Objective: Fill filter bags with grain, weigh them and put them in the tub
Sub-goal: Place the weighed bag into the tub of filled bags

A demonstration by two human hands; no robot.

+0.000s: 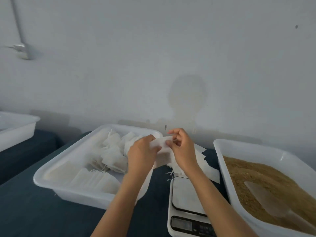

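Both hands hold one flat white filter bag (160,143) in the air above the gap between two tubs. My left hand (142,152) grips its left end, and my right hand (182,147) pinches its right end between thumb and fingers. Below and to the left stands a white tub (56,178) holding several filled bags and a row of flat ones. On the right, a second white tub (222,151) holds brown grain (248,175) with a pale scoop (266,197) lying in it. A white digital scale (185,194) sits between the tubs under my right forearm.
Loose flat filter bags (206,170) lie on the dark cloth behind the scale. A third white tub (17,129) stands at the far left edge. A pale wall rises close behind the table.
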